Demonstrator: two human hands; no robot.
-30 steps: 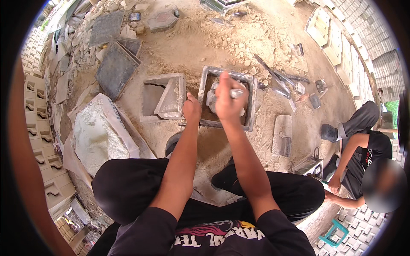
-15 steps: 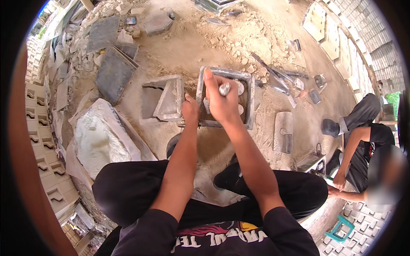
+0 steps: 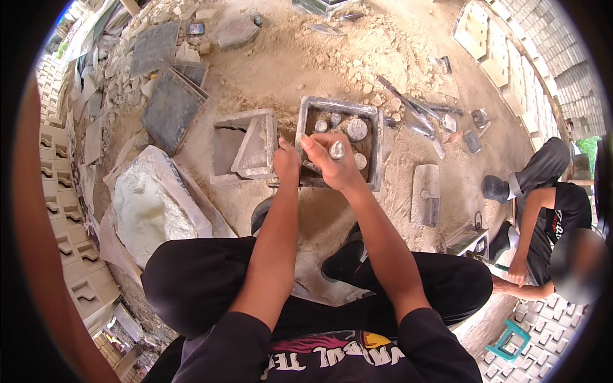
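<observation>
A grey rectangular box-shaped mould (image 3: 378, 143) lies on the sandy ground before me, with several round, pale, stone-like discs (image 3: 356, 129) inside. Over its near left part, my right hand (image 3: 332, 167) is closed in a fist around a tool with a rounded silver end (image 3: 336, 150); the rest of the tool is hidden. My left hand (image 3: 287, 162) is closed beside the mould's left wall, thumb upward, and what its fingers grip cannot be made out. Left of it sits a second grey box (image 3: 223, 121) with a slanted slab (image 3: 252, 153) inside.
An opened sack of whitish powder (image 3: 150, 207) stands at the left. Dark flat slabs (image 3: 171, 112) and rubble lie beyond it. Metal bars (image 3: 408, 105) and a trowel-like float (image 3: 425, 195) are at the right. A co-worker (image 3: 543, 217) sits at the far right, near a green stool (image 3: 509, 340).
My right hand has come down and nearer to me with the silver-ended tool, uncovering more discs in the mould. My left hand stays beside the mould wall.
</observation>
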